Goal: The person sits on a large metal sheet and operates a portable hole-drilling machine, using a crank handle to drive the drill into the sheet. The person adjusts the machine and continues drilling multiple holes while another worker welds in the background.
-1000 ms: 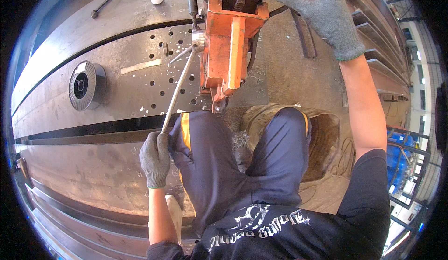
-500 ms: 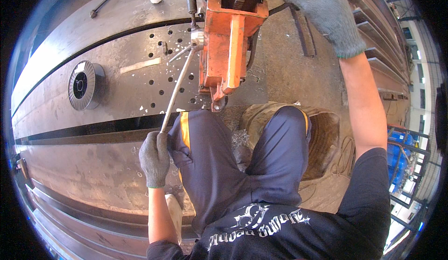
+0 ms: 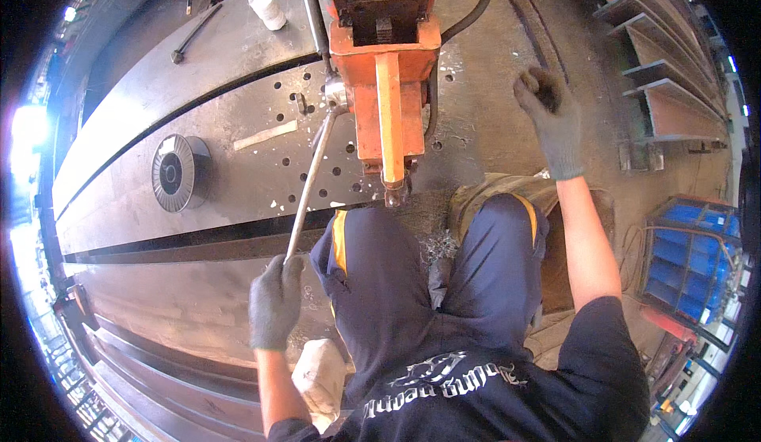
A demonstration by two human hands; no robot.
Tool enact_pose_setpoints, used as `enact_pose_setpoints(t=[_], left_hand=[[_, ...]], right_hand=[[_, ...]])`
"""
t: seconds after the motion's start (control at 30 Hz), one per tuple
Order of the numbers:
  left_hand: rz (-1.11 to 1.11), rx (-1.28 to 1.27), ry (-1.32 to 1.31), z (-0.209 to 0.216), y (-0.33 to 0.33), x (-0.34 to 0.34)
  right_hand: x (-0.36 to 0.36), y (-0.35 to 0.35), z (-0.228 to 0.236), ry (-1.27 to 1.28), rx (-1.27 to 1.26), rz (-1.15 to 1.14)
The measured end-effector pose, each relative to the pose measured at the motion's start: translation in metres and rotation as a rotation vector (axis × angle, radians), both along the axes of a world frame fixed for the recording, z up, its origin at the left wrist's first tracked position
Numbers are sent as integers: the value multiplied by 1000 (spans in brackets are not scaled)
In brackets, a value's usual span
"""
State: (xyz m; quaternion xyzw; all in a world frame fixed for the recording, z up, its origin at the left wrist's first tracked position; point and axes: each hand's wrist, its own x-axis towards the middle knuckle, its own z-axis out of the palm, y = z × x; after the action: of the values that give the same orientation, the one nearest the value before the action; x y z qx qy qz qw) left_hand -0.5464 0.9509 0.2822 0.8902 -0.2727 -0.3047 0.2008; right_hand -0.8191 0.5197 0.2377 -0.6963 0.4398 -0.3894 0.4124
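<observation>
In front of me, an orange magnetic drill [image 3: 361, 121] stands on a drilled steel plate [image 3: 238, 180]. From the hub on its left side a long metal feed lever [image 3: 311, 184] slants down toward me. Wrapped round the lever's lower end is my gloved left hand [image 3: 275, 303], closed. My gloved right hand [image 3: 552, 121] is raised to the right of the drill and apart from it. Its fingers are loosely curled with a gap between them, and nothing shows in them. A black cable [image 3: 476, 14] loops from the drill toward the right.
On the plate lie a wire spool [image 3: 181, 174] and a flat metal strip [image 3: 265, 135]. A white bottle [image 3: 268, 11] and a long rod-like tool [image 3: 194, 36] are farther back. Steel beams [image 3: 666, 101] are stacked at right, near a blue crate [image 3: 690, 252]. Metal shavings [image 3: 440, 245] lie between my knees.
My right hand has come off the upper right of the drill and moved down toward me. The left hand stays on the lever. The whole view has shifted.
</observation>
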Motion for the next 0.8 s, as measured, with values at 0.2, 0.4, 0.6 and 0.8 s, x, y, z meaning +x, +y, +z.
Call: enact_pose_setpoints(t=[0.2,0.4,0.6,0.8], left_hand=[[-254,254,-229,168,-75,32],[-212,700,-391,253,-199,74],[-174,266,-213,253,-183,155],[-575,107,-414,174,-93,84]], right_hand=[[-59,20,-79,-24,266,-119],[-62,27,-102,11,208,-91],[-43,29,-104,-8,229,-54],[-58,23,-107,10,138,-66]])
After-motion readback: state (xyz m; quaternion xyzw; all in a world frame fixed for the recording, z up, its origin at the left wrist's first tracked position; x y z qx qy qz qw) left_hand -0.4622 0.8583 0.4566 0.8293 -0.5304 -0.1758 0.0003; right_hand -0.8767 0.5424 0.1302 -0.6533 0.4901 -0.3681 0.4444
